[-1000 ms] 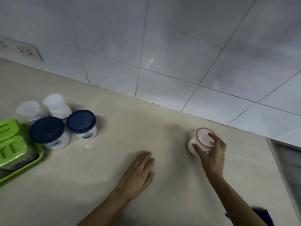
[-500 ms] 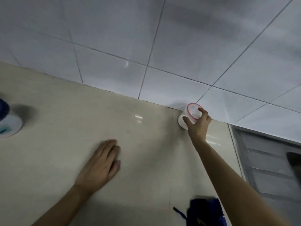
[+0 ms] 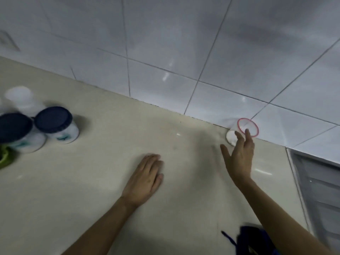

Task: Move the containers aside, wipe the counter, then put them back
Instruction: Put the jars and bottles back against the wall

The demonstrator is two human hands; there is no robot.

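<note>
The right hand (image 3: pixel 239 157) is hovering, fingers spread, just beside the red-rimmed cup (image 3: pixel 241 130) at right of centre. The left hand (image 3: pixel 145 178) is lying flat, fingers together. A careless brush could topple the cup.

We count two jars with dark blue lids (image 3: pixel 52 119) (image 3: pixel 14 127) at the left of the frame, one white-lidded container (image 3: pixel 20 94) behind them, one clear red-rimmed cup (image 3: pixel 246 127) at the right by the wall, one green item (image 3: pixel 5 159) at the left edge, and two hands (image 3: pixel 145 178) (image 3: pixel 241 159).
</note>
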